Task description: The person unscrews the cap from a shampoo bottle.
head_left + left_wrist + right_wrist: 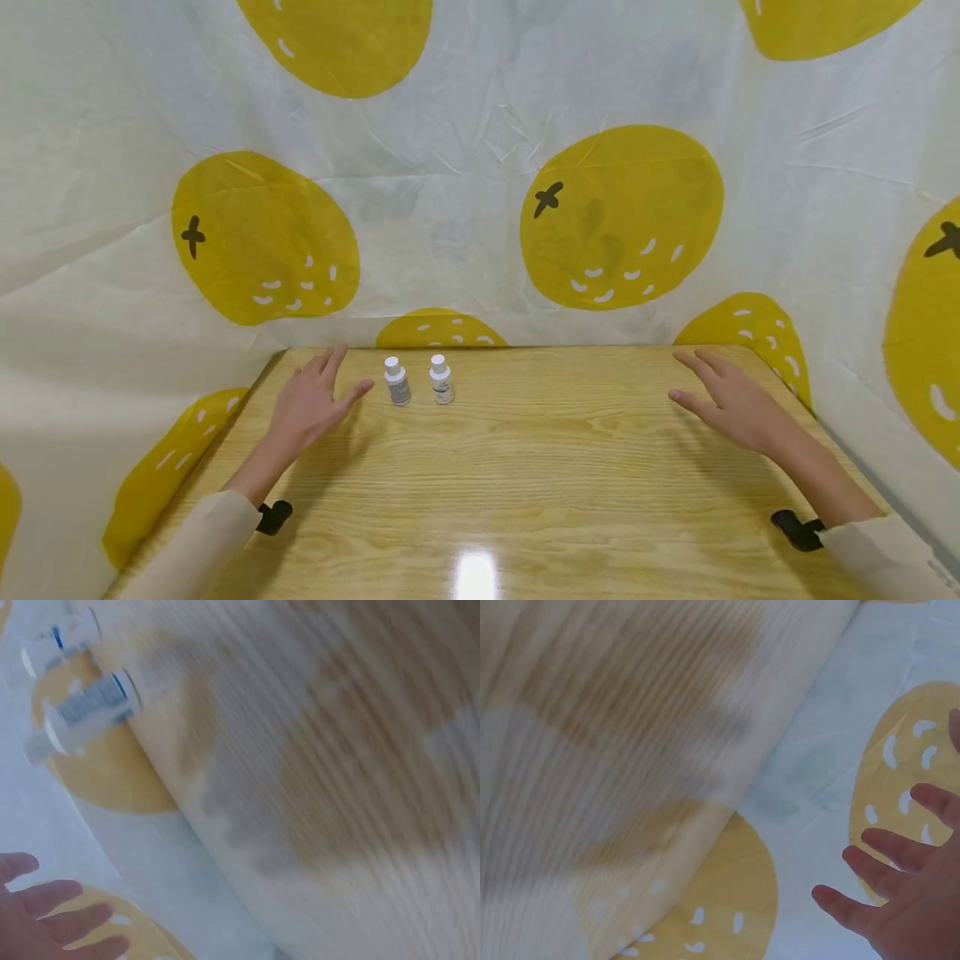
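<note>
Nothing is in hand yet. The 2 small white-capped bottles, the left bottle (pixel 397 382) and the right bottle (pixel 441 379), stand upright just beside each other near the far edge of the wooden table (pixel 570 467), untouched by either hand. The left hand (pixel 311 402) hovers over the table with fingers straight and spread, holding nothing, its thumb tip near the left bottle but apart from it. The right hand (pixel 731 400) is likewise flat and spread, empty, well apart from both bottles on the far right side. By my judgement the work is at its very start: no bottle gripped, moved or opened.

The head view alone shows both hands, both bottles and their spacing. The left wrist view, blurred, shows the 2 bottles with printed labels against the lemon-print cloth (pixel 112 780) and the left fingertips (pixel 52 896); the right wrist view shows no bottle at all, only spread right fingers (pixel 889 851), table edge and cloth
</note>
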Available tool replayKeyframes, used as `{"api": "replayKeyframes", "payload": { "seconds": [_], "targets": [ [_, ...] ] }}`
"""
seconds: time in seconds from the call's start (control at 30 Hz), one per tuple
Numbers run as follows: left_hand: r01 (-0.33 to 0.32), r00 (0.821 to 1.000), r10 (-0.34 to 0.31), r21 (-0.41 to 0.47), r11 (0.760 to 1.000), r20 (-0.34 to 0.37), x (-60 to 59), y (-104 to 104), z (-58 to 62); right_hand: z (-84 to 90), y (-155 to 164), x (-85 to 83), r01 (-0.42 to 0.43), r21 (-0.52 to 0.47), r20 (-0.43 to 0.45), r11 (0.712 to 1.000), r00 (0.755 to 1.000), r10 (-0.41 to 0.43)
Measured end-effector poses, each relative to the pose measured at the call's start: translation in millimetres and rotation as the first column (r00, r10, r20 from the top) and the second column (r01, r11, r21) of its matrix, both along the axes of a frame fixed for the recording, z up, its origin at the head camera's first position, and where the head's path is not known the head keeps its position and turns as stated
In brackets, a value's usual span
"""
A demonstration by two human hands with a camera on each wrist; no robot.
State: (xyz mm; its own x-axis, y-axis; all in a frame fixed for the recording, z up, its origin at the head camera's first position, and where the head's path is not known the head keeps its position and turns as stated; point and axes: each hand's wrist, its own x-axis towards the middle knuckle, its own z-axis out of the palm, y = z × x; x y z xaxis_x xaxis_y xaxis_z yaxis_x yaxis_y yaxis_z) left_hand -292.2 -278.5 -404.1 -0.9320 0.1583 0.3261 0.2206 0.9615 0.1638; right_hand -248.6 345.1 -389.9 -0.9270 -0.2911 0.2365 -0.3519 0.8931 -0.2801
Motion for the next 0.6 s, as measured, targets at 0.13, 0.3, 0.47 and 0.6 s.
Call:
{"api": "replayKeyframes", "payload": {
  "seconds": [0.13, 0.3, 0.47, 0.6],
  "targets": [
    [-0.009, 1.000, 0.009, 0.068, 0.998, -0.002, 10.9, 15, 0.3, -2.6, -15, 7.8, -0.034, -0.053, -0.003, 0.998, 0.999, 0.034],
    [0.041, 0.999, -0.036, 0.186, 0.982, -0.028, 15.4, 36, -6.0, -9.1, -37, 13.5, -0.070, -0.094, -0.032, 0.993, 0.997, 0.067],
    [0.096, 0.995, -0.101, 0.355, 0.930, -0.005, 18.5, 55, -11.0, -14.0, -57, 14.4, -0.110, -0.129, -0.054, 0.986, 0.993, 0.104],
    [0.093, 0.988, -0.140, 0.483, 0.871, 0.061, 19.4, 68, -17.5, -19.9, -70, 11.9, -0.128, -0.164, -0.038, 0.978, 0.992, 0.123]
  ]
}}
